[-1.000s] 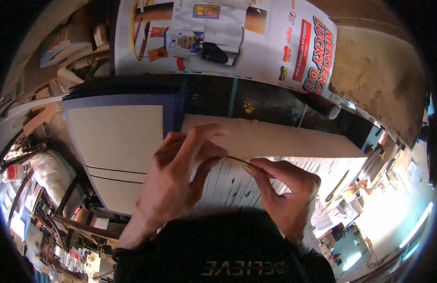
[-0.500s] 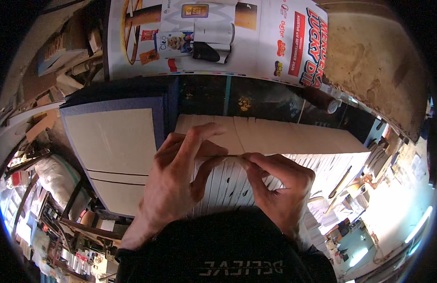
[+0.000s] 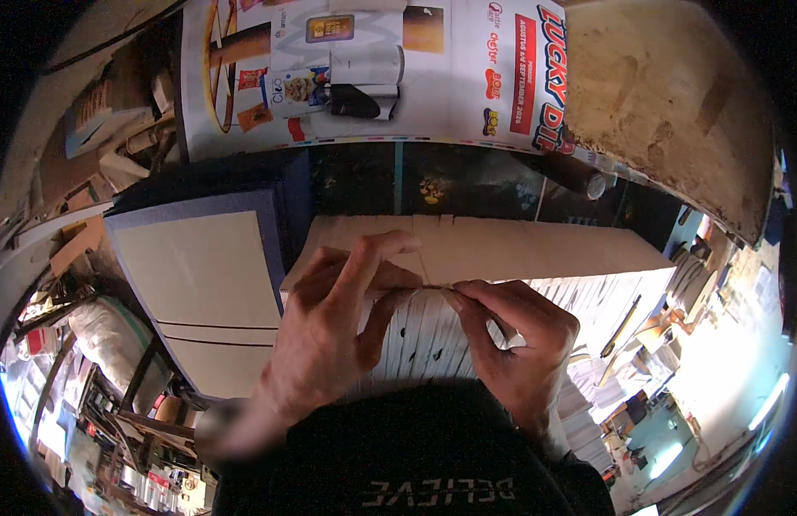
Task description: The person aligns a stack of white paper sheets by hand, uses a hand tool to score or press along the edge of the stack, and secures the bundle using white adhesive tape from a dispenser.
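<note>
My left hand (image 3: 328, 322) and my right hand (image 3: 527, 331) meet above a long row of packed paper blocks (image 3: 527, 249). Between them runs a thin, narrow strip (image 3: 434, 287), too small to tell its kind. Thumb and forefinger of the left hand pinch one end, its other fingers loosely bent. At the other end, the right thumb and forefinger are pressed together on the strip. The blocks show a smooth cream side at the far edge and white, streaked page edges nearer to me. My fingers hide part of the row.
Left of the row stands a stack of dark blue covers with cream boards (image 3: 213, 275). A printed poster sheet (image 3: 450, 86) lies beyond, beside a stained brown board (image 3: 665, 103). A dark cylindrical handle (image 3: 579, 178) juts out near the poster. A white sack (image 3: 114, 344) lies at far left.
The view has shifted slightly, moving the poster left in the picture. Both hands keep their pinch, and a little more of the strip shows between the fingertips.
</note>
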The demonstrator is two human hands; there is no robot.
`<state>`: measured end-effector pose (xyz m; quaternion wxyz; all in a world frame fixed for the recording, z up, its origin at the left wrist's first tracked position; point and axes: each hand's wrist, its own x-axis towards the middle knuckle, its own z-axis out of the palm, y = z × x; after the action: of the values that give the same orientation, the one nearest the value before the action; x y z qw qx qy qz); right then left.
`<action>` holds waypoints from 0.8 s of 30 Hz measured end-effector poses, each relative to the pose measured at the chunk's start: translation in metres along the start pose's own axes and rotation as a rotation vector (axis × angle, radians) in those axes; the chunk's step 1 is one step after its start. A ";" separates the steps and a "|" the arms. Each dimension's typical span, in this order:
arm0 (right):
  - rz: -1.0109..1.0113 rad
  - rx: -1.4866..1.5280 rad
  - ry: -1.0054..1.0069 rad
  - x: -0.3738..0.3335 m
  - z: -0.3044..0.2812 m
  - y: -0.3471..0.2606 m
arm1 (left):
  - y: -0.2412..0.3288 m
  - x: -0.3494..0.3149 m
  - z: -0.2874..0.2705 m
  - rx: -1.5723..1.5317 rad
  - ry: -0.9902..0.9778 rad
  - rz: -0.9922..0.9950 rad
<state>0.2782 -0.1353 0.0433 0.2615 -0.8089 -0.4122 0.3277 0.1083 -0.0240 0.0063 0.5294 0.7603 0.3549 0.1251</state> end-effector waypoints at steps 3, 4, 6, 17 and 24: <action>-0.052 -0.005 0.020 0.000 0.001 0.002 | 0.000 0.000 0.001 -0.005 -0.033 -0.011; -0.057 -0.009 0.015 0.000 0.001 0.002 | -0.001 -0.001 0.003 -0.055 -0.030 -0.038; -0.067 -0.012 0.011 0.000 0.002 0.003 | -0.002 -0.002 0.004 -0.103 -0.022 -0.064; -0.052 -0.064 0.101 -0.015 -0.006 0.005 | 0.003 0.000 0.007 -0.049 -0.051 -0.046; -0.009 -0.038 0.082 -0.011 -0.006 0.011 | 0.006 0.006 0.010 -0.054 -0.062 -0.042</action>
<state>0.2835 -0.1514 0.0430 0.2641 -0.8247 -0.4109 0.2853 0.1207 -0.0287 0.0061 0.5630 0.7417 0.3506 0.0998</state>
